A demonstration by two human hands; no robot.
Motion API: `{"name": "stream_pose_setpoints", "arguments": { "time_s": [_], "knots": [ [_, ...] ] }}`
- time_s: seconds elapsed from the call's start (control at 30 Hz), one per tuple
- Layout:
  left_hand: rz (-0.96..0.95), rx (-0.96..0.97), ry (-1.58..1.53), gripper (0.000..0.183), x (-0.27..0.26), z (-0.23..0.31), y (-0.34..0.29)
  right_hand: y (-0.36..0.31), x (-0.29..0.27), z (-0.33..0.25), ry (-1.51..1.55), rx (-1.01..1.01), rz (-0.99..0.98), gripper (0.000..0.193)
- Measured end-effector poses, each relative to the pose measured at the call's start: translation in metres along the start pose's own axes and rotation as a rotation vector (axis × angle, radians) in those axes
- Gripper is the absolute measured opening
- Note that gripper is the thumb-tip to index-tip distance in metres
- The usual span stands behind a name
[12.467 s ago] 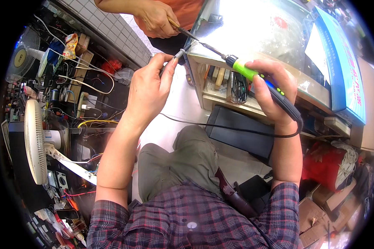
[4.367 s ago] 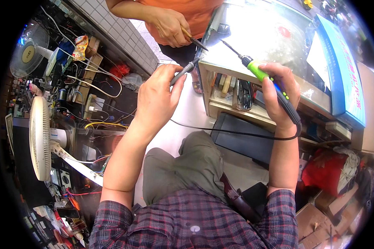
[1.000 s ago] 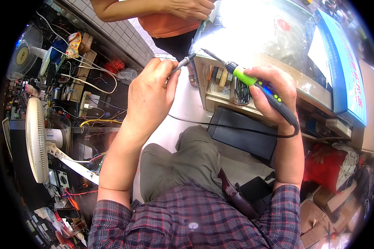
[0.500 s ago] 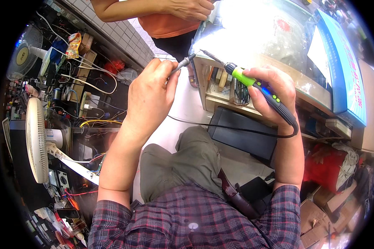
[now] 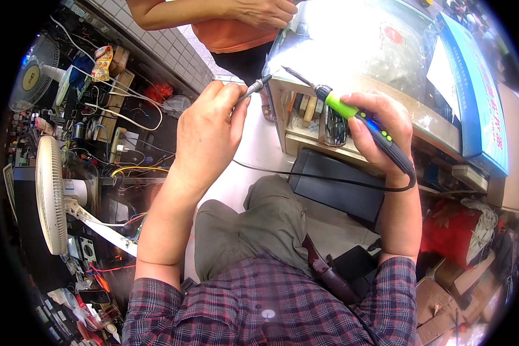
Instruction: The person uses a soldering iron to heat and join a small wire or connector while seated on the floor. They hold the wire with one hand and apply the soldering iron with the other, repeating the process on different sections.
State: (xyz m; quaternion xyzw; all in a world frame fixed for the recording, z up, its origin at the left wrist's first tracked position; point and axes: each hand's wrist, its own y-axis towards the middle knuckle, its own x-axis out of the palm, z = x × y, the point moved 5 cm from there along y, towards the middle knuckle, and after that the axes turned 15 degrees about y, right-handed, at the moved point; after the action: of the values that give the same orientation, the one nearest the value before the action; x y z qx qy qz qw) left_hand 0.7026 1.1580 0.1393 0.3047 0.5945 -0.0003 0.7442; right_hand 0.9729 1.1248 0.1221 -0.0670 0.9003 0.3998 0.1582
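Note:
My left hand [image 5: 209, 131] is closed in a pinch on a slim grey rod-shaped piece [image 5: 252, 90] with a ribbed end and dark tip. Its exact kind I cannot make out. In my right hand [image 5: 384, 131] is a soldering iron [image 5: 341, 107] with a green grip and a dark handle, its pointed metal tip angled up and left. The iron's tip is close to the grey piece's end but apart from it. From the handle's lower end a black cord [image 5: 328, 181] loops back left toward my left forearm.
A glass-topped counter [image 5: 352, 69] stands ahead, a blue box [image 5: 473, 86] at its right. Beyond it, a person's hands [image 5: 265, 12] rest near the corner. On the left, a cluttered bench carries a white fan [image 5: 51, 196] and loose wires [image 5: 138, 169]. A black case [image 5: 334, 187] sits below the counter.
The soldering iron has shifted slightly right, so its tip is a bit farther from the grey piece. My left hand has stayed nearly still.

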Motion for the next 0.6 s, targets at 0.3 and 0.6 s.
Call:
{"name": "stream_pose_setpoints", "arguments": {
  "time_s": [0.3,0.6],
  "knots": [
    [-0.003,-0.004,0.007,0.014,-0.0003,0.0018,0.0008,0.0002,-0.0023,-0.0024,-0.021,-0.004,-0.020,0.033],
    [-0.004,-0.008,0.022,0.014,0.0012,0.0021,-0.0003,-0.0020,-0.0013,-0.0022,-0.017,0.006,-0.025,0.033]
  ]
}}
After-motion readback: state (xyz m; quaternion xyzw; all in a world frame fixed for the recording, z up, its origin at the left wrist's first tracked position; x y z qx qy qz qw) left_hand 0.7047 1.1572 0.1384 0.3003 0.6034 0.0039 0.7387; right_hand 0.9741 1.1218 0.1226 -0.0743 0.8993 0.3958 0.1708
